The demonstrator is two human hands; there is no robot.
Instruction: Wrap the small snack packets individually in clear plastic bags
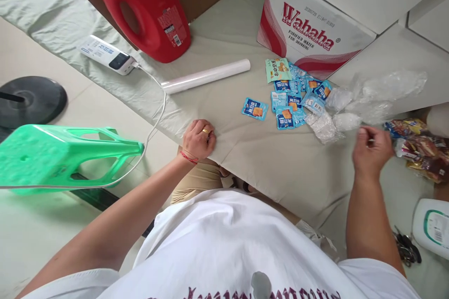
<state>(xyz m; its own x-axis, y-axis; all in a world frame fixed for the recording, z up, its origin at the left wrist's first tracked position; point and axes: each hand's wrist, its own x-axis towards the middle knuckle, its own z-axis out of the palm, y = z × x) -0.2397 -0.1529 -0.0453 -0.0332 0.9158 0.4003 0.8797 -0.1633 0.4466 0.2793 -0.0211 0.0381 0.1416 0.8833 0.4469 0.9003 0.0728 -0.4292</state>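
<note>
My left hand (pixel 199 139) rests as a loose fist on the front edge of the cloth-covered table, with nothing showing in it. On the right, my right hand (pixel 372 152) is curled, thumb against fingers; whatever it may hold is hidden. It is beside crumpled clear plastic wrappers (pixel 324 127) and several brown and gold snack packs (pixel 423 149). Between my hands lies a loose pile of small blue snack packets (pixel 285 117), with a green packet (pixel 278 70) at its back. One blue packet (pixel 254 109) lies apart on the left.
A white roll (pixel 206 76) lies behind my left hand, near a red jug (pixel 147 14) and a power bank (pixel 108 55) with a white cable. A Wahaha carton (pixel 308 28) stands at the back. A green stool (pixel 66 156) is left; a white container (pixel 433 226) sits right.
</note>
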